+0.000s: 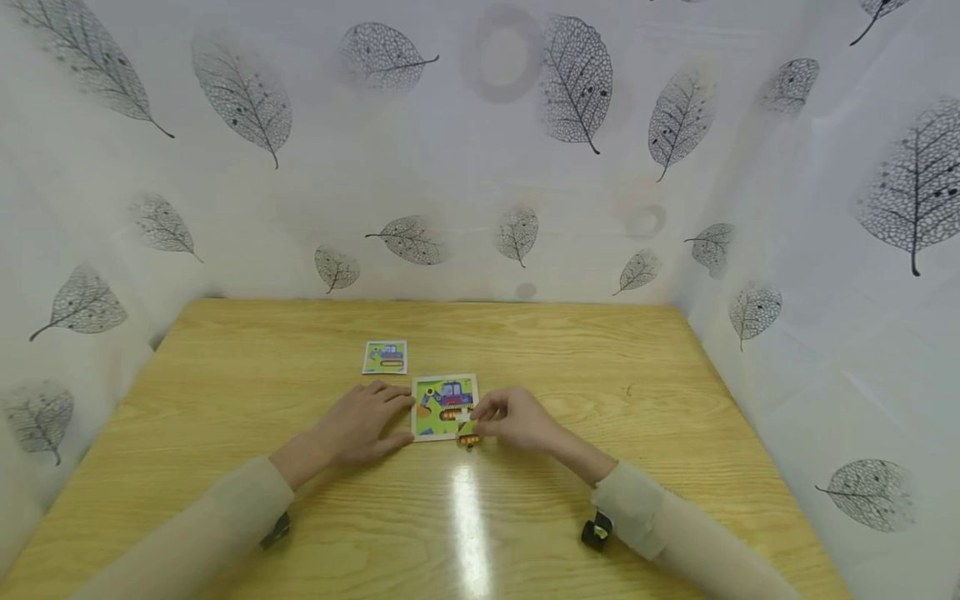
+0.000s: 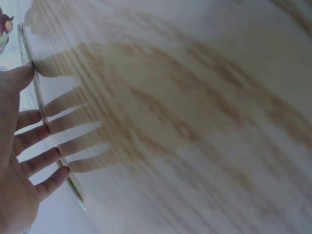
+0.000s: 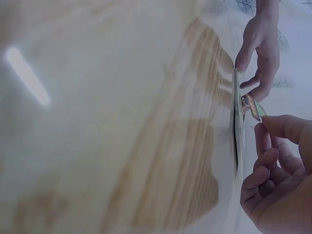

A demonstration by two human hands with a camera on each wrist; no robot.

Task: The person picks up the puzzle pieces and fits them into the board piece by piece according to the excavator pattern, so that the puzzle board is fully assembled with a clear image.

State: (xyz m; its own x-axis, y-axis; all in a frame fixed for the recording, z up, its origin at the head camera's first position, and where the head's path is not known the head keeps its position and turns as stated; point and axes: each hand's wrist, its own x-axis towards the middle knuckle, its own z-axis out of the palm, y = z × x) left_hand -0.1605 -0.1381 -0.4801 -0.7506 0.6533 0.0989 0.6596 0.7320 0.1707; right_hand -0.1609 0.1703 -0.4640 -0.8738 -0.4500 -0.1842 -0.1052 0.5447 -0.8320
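Observation:
A square jigsaw puzzle (image 1: 441, 425) in a pale frame lies on the table, showing a blue and purple excavator on green. My left hand (image 1: 365, 422) touches the frame's left side with fingers and thumb spread; the left wrist view shows these fingertips along the frame's edge (image 2: 41, 105). Between thumb and finger my right hand (image 1: 517, 418) pinches a puzzle piece (image 1: 468, 433) over the lower right corner of the puzzle. In the right wrist view the piece (image 3: 254, 108) is tilted above the board (image 3: 237, 122). A white gap shows in the picture just above the piece.
A small picture card (image 1: 386, 357) with a similar excavator lies behind the puzzle, to the left. The wooden table (image 1: 600, 367) is bordered by a leaf-patterned cloth (image 1: 465, 167) at the back and sides. Dark wrist cameras (image 1: 597, 531) sit under both sleeves.

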